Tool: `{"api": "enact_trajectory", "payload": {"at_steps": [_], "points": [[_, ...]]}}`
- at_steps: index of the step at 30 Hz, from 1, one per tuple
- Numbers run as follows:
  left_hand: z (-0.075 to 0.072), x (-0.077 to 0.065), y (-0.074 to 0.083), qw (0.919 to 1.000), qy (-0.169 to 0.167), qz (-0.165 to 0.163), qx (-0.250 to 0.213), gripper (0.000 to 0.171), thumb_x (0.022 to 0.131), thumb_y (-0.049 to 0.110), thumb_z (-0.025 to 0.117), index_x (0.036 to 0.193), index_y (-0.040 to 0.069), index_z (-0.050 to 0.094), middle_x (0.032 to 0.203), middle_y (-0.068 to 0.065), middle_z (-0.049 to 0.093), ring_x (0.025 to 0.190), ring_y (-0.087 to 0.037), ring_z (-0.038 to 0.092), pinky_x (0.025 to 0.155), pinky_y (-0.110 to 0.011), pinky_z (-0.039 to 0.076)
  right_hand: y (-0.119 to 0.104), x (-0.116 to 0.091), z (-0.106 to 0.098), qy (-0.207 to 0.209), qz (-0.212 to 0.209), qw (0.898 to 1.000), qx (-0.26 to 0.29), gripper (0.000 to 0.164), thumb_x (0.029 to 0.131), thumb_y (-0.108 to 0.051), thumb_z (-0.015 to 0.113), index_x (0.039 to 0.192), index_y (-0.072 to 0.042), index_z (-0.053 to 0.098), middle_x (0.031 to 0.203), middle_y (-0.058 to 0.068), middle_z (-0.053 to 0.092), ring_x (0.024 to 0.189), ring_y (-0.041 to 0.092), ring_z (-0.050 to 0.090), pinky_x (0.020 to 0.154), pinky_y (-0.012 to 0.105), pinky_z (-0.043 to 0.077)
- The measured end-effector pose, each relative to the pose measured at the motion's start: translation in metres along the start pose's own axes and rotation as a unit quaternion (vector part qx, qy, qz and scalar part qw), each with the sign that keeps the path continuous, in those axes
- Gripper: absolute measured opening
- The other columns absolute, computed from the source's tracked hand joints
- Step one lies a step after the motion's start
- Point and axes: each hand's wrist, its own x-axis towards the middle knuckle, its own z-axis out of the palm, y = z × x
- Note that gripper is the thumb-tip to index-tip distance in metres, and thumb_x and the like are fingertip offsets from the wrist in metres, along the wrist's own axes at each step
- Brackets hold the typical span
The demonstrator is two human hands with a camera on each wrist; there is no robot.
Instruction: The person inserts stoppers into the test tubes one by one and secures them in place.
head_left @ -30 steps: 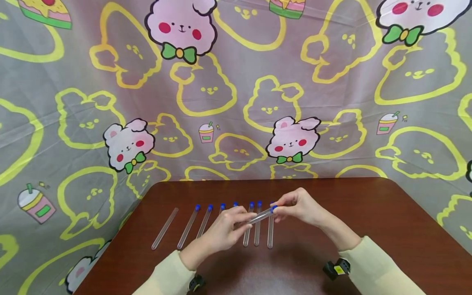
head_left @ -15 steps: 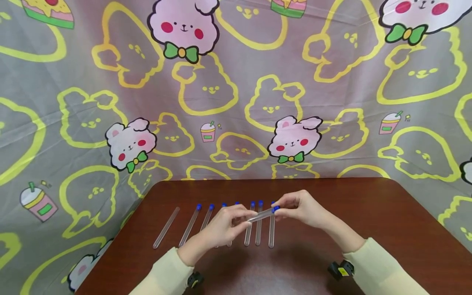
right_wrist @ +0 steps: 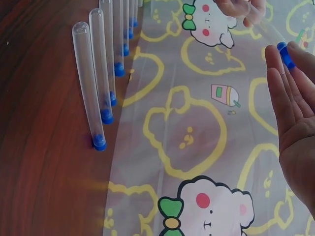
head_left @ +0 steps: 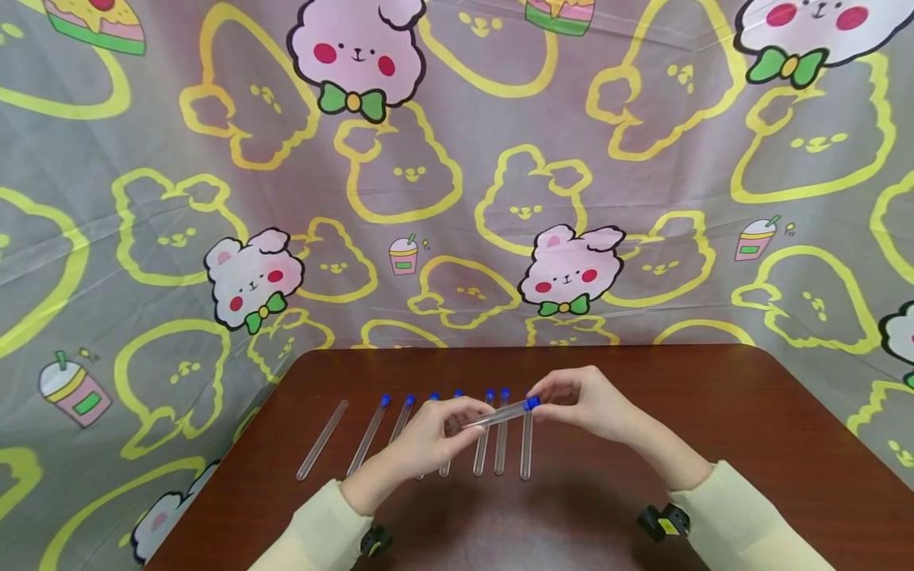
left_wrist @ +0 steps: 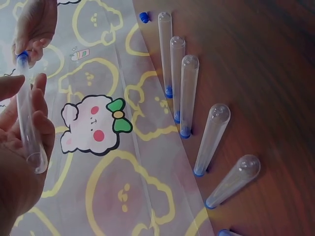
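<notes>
Above the table, my left hand (head_left: 430, 438) holds a clear test tube (head_left: 500, 414) by its rounded end, between thumb and fingers. The tube lies nearly level, its capped end tilted slightly up to the right. At that end my right hand (head_left: 587, 403) pinches the blue cap (right_wrist: 285, 55) between thumb and fingertips. The cap sits at the tube's mouth; how tightly it is seated cannot be told. Beneath the hands is a row of test tubes with blue caps (head_left: 367, 436), partly hidden by my left hand. An uncapped test tube (head_left: 321, 441) lies at the row's left end.
A loose blue cap (left_wrist: 144, 17) lies on the table beyond the row in the left wrist view. The brown table (head_left: 714, 428) meets a patterned cloth (head_left: 457, 182) at its back and sides.
Both hands stay on the same tube and cap. The right fingers have shifted slightly around the cap, and more of the tube shows at the left hand. The view has moved a little.
</notes>
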Motion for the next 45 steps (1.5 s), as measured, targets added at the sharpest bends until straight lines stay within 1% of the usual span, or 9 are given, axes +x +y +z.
{"api": "enact_trajectory", "payload": {"at_steps": [3, 5, 11, 19, 25, 30, 37, 41, 45], "points": [[0.000, 0.000, 0.001, 0.9997, 0.002, -0.014, -0.021, 0.020, 0.096, 0.013, 0.063, 0.115, 0.015, 0.068, 0.087, -0.002, 0.068, 0.062, -0.009, 0.049, 0.053, -0.024, 0.040, 0.000, 0.000, 0.000, -0.011, -0.011, 1.000, 0.021, 0.016, 0.084, -0.004, 0.074, 0.099, 0.000, 0.071, 0.086, 0.010, 0.072, 0.078, 0.031, 0.070, 0.073, 0.034, 0.056], [0.001, -0.001, 0.001, 0.9995, 0.003, -0.015, -0.028, 0.020, 0.095, 0.013, 0.064, 0.114, 0.013, 0.069, 0.086, -0.003, 0.069, 0.061, -0.007, 0.048, 0.053, -0.021, 0.039, 0.001, 0.000, -0.001, -0.019, -0.024, 0.999, 0.034, 0.015, 0.084, -0.002, 0.073, 0.098, 0.002, 0.071, 0.087, 0.013, 0.072, 0.077, 0.029, 0.071, 0.072, 0.035, 0.056], [0.001, 0.000, 0.004, 0.9988, 0.022, 0.032, -0.031, 0.021, 0.094, 0.008, 0.064, 0.114, 0.003, 0.069, 0.090, -0.006, 0.070, 0.057, -0.004, 0.045, 0.047, -0.021, 0.038, 0.000, 0.005, -0.003, -0.038, -0.068, 0.994, 0.080, 0.013, 0.084, 0.003, 0.071, 0.095, 0.011, 0.068, 0.084, 0.021, 0.070, 0.069, 0.026, 0.070, 0.065, 0.044, 0.056], [0.006, 0.002, 0.007, 0.9961, 0.047, 0.073, -0.013, 0.022, 0.088, -0.008, 0.065, 0.110, -0.010, 0.067, 0.095, -0.019, 0.070, 0.057, -0.003, 0.044, 0.045, -0.022, 0.039, 0.004, 0.008, -0.003, -0.042, -0.067, 0.991, 0.111, 0.016, 0.084, 0.003, 0.071, 0.092, 0.016, 0.067, 0.080, 0.017, 0.070, 0.065, 0.022, 0.070, 0.061, 0.042, 0.056], [0.009, 0.005, 0.008, 0.9924, 0.063, 0.101, -0.032, 0.023, 0.089, -0.005, 0.066, 0.111, -0.009, 0.068, 0.093, -0.017, 0.070, 0.063, -0.004, 0.049, 0.047, -0.023, 0.043, 0.004, 0.009, -0.002, -0.020, -0.085, 0.988, 0.128, 0.016, 0.084, 0.003, 0.071, 0.092, 0.017, 0.067, 0.080, 0.017, 0.071, 0.064, 0.022, 0.070, 0.060, 0.041, 0.056], [0.006, 0.006, 0.010, 0.9927, 0.060, 0.101, -0.028, 0.024, 0.089, -0.003, 0.066, 0.113, -0.007, 0.068, 0.093, -0.015, 0.070, 0.060, -0.005, 0.047, 0.047, -0.022, 0.042, 0.002, 0.010, -0.002, -0.017, -0.084, 0.988, 0.125, 0.017, 0.084, 0.004, 0.071, 0.093, 0.017, 0.066, 0.080, 0.022, 0.070, 0.066, 0.024, 0.071, 0.060, 0.041, 0.056], [0.003, 0.008, 0.009, 0.9936, 0.057, 0.094, -0.030, 0.025, 0.088, 0.004, 0.070, 0.113, 0.000, 0.070, 0.092, -0.009, 0.071, 0.051, -0.003, 0.041, 0.043, -0.021, 0.036, -0.006, 0.009, -0.007, -0.018, -0.061, 0.994, 0.084, 0.017, 0.084, 0.004, 0.072, 0.098, 0.012, 0.068, 0.083, 0.017, 0.071, 0.069, 0.027, 0.071, 0.065, 0.042, 0.056], [0.001, 0.008, 0.010, 0.9961, 0.052, 0.066, -0.029, 0.025, 0.087, 0.002, 0.071, 0.111, 0.002, 0.071, 0.088, -0.006, 0.071, 0.053, -0.003, 0.045, 0.045, -0.020, 0.038, -0.009, 0.007, -0.007, -0.024, -0.044, 0.996, 0.078, 0.019, 0.085, 0.001, 0.072, 0.100, 0.010, 0.067, 0.085, 0.022, 0.070, 0.073, 0.026, 0.071, 0.069, 0.045, 0.055], [0.002, 0.007, 0.011, 0.9981, 0.043, 0.032, -0.030, 0.021, 0.088, -0.002, 0.069, 0.108, 0.000, 0.069, 0.082, -0.011, 0.070, 0.057, -0.005, 0.049, 0.049, -0.021, 0.040, -0.006, 0.004, -0.002, -0.013, -0.028, 0.998, 0.062, 0.017, 0.085, -0.001, 0.073, 0.101, 0.005, 0.069, 0.087, 0.020, 0.071, 0.076, 0.028, 0.071, 0.072, 0.044, 0.055]]}}
